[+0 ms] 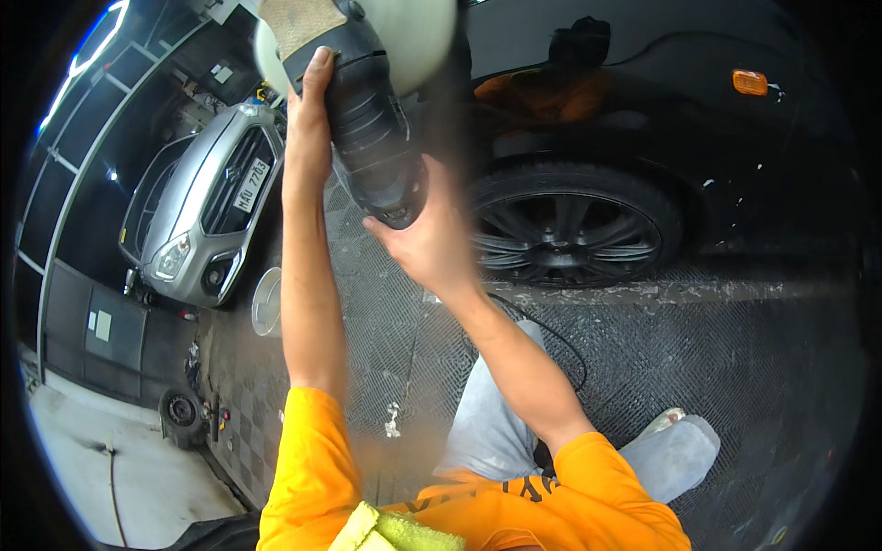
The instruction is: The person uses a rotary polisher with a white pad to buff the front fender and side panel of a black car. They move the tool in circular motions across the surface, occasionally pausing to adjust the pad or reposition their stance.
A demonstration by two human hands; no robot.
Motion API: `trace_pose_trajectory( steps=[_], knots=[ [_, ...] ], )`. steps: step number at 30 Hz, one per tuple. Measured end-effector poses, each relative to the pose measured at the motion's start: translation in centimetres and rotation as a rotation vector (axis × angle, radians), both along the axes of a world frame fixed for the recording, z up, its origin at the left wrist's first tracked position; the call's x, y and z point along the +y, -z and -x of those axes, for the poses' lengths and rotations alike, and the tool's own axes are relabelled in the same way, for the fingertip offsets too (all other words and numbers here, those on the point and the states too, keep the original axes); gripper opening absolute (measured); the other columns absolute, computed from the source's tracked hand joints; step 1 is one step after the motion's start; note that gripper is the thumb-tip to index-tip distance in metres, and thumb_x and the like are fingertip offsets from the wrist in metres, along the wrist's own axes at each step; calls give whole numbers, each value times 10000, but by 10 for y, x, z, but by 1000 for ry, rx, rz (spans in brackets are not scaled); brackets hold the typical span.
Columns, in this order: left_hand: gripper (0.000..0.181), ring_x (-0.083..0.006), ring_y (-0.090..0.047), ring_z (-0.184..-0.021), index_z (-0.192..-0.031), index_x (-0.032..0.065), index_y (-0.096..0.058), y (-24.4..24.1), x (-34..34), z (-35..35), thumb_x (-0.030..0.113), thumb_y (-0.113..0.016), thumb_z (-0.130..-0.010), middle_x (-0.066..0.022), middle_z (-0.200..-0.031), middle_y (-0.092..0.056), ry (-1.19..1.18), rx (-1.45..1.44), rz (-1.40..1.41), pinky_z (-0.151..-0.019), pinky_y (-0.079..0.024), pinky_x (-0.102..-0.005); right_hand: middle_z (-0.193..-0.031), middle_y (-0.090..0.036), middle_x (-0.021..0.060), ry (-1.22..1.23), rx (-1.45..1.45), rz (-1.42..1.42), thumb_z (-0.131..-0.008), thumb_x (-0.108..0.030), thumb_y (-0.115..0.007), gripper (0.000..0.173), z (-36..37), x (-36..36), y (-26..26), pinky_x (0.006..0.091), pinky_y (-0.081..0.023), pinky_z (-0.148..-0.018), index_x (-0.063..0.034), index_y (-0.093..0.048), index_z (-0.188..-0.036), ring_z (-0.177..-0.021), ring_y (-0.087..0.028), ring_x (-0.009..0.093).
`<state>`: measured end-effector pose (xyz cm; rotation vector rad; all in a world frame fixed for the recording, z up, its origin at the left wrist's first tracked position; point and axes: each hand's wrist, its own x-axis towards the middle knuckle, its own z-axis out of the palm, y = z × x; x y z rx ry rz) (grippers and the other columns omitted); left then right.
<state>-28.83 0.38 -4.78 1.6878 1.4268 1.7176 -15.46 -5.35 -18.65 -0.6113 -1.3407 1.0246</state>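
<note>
A black car polisher is held up in front of me, its pale round pad at the top of the view. My left hand grips it near the head, thumb on the dark collar below a tan, worn cover. Around the rear end of the body wraps my right hand. The pad looks smooth and blurred, beside the black car's glossy body panel. Whether pad and paint touch, I cannot tell. Below the panel is the car's black wheel.
A dark cord curves over the ribbed floor mat by my leg. To the left stand a silver car and a pale bucket. A loose wheel lies farther back. A yellow-green towel rests against my shirt.
</note>
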Motion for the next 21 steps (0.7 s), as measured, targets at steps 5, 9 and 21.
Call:
trace_pose_trajectory(
  steps=[5, 9, 21],
  knots=[
    [618, -218, -684, -922, -1261, 1, -554, 13, -19, 18, 539, -488, -966, -137, -1076, -677, -32, -196, 59, -853, -549, -358, -979, -679, 288, -213, -249, 208, -693, -221, -843, 939, 1, -2, -9, 528, -509, -850, -88, -258, -1415, -929, -646, 493],
    [712, -243, -668, -913, -1291, 3, -521, 67, -45, 34, 621, -451, -944, -149, -1106, -656, 25, -360, 97, -854, -541, -372, -973, -675, 298, -215, -176, 61, -712, -246, -844, 988, 9, -17, 42, 519, -524, -809, -63, -215, -1451, -905, -657, 480],
    [632, -237, -623, -1038, -1367, -12, -411, 75, -55, -182, 367, -642, -918, -166, -1185, -604, 255, -5, 189, -922, -505, -358, -1262, -562, 170, -70, 223, 204, -690, -334, -883, 1144, -145, -90, 77, 385, -481, -966, -41, -114, -1485, -1118, -592, 268]
  ],
)
